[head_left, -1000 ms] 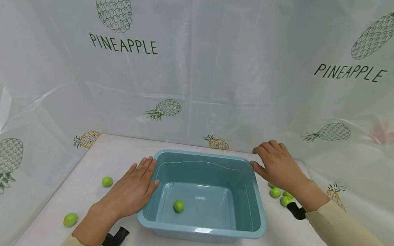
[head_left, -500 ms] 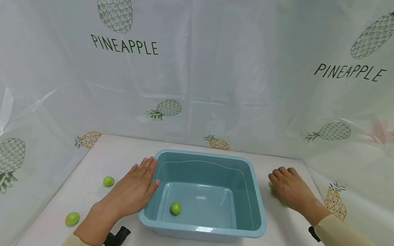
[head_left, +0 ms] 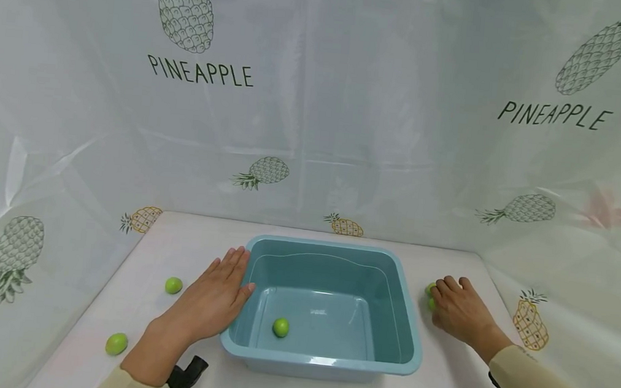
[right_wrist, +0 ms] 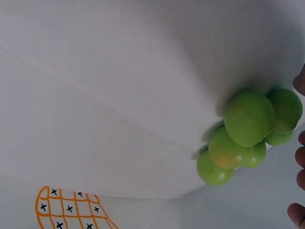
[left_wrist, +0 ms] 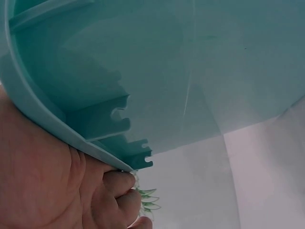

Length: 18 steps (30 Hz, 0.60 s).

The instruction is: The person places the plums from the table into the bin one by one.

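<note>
A teal rectangular plastic basin (head_left: 406, 335) sits mid-table and holds one small round green fruit (head_left: 280, 327) on its floor toward 7 o'clock. The left hand (head_left: 206, 305) lies flat against the basin's 9 o'clock wall, fingers (head_left: 234, 261) straight, thumb at the rim, gripping nothing. The right hand (head_left: 458, 312) rests at 3 o'clock on a cluster of green fruits (right_wrist: 248, 136) just beside the basin; its fingers curl over them, though whether they grip cannot be told. Two loose green fruits (head_left: 173, 285) lie at 9 o'clock on the white pineapple-print table (head_left: 190, 242). Open room remains at 12 o'clock.
</note>
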Available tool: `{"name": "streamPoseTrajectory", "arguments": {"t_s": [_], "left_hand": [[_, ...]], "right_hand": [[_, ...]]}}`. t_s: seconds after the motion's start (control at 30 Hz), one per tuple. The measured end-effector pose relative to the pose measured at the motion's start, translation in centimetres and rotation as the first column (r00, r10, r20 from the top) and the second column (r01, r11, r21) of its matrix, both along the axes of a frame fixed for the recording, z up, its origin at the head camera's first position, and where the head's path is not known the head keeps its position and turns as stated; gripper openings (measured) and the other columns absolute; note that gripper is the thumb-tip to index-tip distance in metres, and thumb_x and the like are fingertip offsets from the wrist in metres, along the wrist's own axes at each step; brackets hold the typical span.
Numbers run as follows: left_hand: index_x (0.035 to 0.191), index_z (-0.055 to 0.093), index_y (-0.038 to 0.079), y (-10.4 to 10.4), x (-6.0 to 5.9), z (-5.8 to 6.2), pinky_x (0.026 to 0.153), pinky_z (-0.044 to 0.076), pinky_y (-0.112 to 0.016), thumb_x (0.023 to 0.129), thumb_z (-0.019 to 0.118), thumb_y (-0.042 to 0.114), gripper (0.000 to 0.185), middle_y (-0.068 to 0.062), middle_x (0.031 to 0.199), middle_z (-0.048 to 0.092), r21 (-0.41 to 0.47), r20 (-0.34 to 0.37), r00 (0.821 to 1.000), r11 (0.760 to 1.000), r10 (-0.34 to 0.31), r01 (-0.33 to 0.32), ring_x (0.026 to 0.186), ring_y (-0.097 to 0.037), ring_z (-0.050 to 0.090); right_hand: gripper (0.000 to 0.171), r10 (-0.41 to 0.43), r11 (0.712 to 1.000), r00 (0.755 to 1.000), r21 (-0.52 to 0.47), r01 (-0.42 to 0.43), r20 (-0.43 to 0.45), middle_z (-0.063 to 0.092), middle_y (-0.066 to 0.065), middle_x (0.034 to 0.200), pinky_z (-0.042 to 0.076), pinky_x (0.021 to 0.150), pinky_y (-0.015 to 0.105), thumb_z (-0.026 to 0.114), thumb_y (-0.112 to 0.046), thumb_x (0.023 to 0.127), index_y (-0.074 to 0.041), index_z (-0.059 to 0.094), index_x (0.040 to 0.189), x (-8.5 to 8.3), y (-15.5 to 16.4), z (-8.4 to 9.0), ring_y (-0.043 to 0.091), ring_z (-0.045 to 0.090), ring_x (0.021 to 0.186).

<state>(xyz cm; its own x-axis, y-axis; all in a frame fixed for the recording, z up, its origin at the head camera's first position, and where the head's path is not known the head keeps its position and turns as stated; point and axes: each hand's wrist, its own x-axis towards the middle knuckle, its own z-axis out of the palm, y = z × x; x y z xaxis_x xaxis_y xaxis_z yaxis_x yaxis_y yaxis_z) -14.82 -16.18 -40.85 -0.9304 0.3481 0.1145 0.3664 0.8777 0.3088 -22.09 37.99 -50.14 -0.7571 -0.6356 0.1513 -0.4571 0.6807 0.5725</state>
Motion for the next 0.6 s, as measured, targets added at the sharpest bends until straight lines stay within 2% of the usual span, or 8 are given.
{"name": "streamPoseTrajectory", "arguments": {"t_s": [0.23,0.4,0.6], "left_hand": [[0.162,0.028,-0.008,0.1,0.0,0.1,0.127,0.026,-0.063,0.112,0.051,0.035,0.07,-0.026,0.17,0.028,0.001,0.006,1.0,1.0,0.008,-0.008,0.16,-0.043,0.022],[0.162,0.028,-0.008,0.2,0.0,0.0,0.127,0.026,-0.064,0.111,0.051,0.036,0.071,-0.025,0.171,0.027,-0.005,0.012,1.0,1.0,0.013,-0.013,0.16,-0.043,0.022],[0.162,0.028,-0.008,0.1,-0.1,-0.1,0.127,0.027,-0.064,0.111,0.051,0.036,0.071,-0.025,0.171,0.026,-0.011,0.013,1.0,1.0,0.012,-0.012,0.16,-0.043,0.022]], "right_hand": [[0.033,0.015,0.999,1.0,-0.034,-0.015,-0.001,0.065,0.015,0.103,0.045,0.077,0.047,0.073,-0.025,0.08,-0.002,0.064,0.102,-0.1,0.0,-1.0,0.033,0.053,0.092],[0.034,-0.013,1.0,1.0,-0.027,0.014,0.015,0.064,0.016,0.101,0.046,0.076,0.047,0.077,-0.025,0.081,-0.002,0.065,0.102,-0.1,0.1,-1.2,0.033,0.054,0.092],[0.029,-0.001,0.999,1.0,-0.047,0.002,0.011,0.062,0.016,0.096,0.043,0.074,0.046,0.08,-0.016,0.082,-0.001,0.062,0.099,-0.2,0.4,-1.5,0.033,0.052,0.089]]}}
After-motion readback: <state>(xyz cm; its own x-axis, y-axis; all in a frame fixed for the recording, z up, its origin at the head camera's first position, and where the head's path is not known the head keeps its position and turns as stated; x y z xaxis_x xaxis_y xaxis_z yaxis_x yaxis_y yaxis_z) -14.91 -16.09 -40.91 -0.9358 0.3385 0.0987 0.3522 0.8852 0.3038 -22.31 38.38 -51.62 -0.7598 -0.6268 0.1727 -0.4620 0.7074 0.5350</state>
